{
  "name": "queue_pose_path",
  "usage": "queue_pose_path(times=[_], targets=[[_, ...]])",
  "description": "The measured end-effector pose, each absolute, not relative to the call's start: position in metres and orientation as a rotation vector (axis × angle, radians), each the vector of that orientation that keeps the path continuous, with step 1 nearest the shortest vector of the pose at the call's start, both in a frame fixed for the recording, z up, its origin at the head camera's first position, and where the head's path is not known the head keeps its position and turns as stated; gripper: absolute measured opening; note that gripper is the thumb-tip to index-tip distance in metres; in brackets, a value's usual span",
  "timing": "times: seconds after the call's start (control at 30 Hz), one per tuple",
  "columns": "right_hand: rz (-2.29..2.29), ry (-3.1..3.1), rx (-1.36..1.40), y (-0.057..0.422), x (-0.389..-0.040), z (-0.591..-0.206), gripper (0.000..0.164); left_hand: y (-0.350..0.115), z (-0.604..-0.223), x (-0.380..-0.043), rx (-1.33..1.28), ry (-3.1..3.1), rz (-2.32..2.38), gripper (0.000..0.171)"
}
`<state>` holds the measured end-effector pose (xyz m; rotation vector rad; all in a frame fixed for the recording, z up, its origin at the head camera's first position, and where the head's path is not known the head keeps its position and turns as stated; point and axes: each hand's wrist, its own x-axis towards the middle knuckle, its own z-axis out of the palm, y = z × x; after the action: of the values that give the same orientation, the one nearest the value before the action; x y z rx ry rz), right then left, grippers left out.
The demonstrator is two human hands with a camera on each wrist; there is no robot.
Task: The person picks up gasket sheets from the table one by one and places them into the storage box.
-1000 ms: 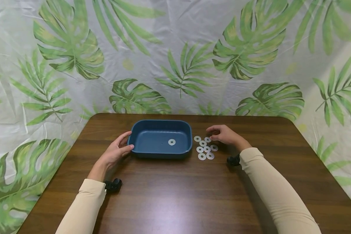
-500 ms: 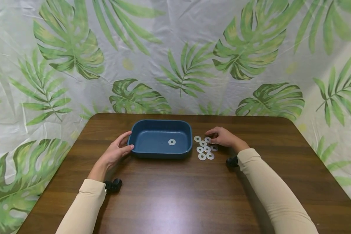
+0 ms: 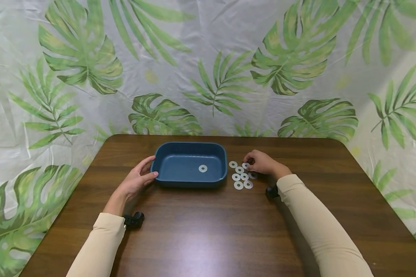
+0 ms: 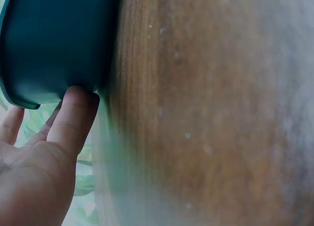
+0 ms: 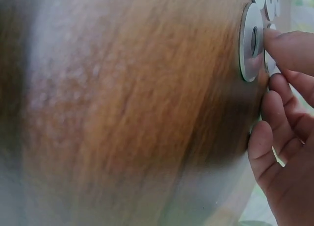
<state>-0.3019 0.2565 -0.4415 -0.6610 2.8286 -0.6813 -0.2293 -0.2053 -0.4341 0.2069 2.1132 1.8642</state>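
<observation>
Spread thumb and fingers of the left hand (image 3: 137,180) rest against the left end of a blue tray (image 3: 190,184), the thumb at the front corner and the fingers farther back; the left wrist view shows the thumb touching the outer wall low down. Beneath that hand runs a beige sleeve (image 3: 98,246), with a small black camera (image 3: 134,219) strapped at the wrist. The tray sits upright toward the back of a brown wood-grain table (image 3: 180,231), whose far corners are rounded and whose front middle carries a pale patch of glare. One flat white ring (image 3: 199,168) lies inside it, right of centre. Just beside the tray's right end, eight more white rings (image 3: 236,177) lie loosely grouped on the wood. At the farthest right of the back ones, the right hand (image 3: 263,163) has thumb and fingers curled in about the ring; whether they pinch it I cannot tell. A matching sleeve slants toward the lower right. Behind the table and along both sides hangs a creased, whitish cloth (image 3: 216,23) printed with green leaves, brighter at the right.
</observation>
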Motion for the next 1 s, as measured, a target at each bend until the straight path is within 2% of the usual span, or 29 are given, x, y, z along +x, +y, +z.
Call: queue_pose_path(times=[0.4, 0.73, 1.0], targets=[[-0.799, 2.843, -0.607, 0.2536, -0.299, -0.4458, 0.021, -0.2067, -0.4367, -0.2292, 0.201, 2.132, 1.844, 0.072], [-0.871, 2.747, -0.598, 0.2611, -0.2981, -0.4455, 0.034, -0.2068, -0.4376, -0.2317, 0.207, 2.131, 1.847, 0.073], [-0.853, 2.713, -0.564, 0.2604, -0.3, -0.4448, 0.036, -0.2075, -0.4371, -0.231, 0.2, 2.124, 1.858, 0.072]])
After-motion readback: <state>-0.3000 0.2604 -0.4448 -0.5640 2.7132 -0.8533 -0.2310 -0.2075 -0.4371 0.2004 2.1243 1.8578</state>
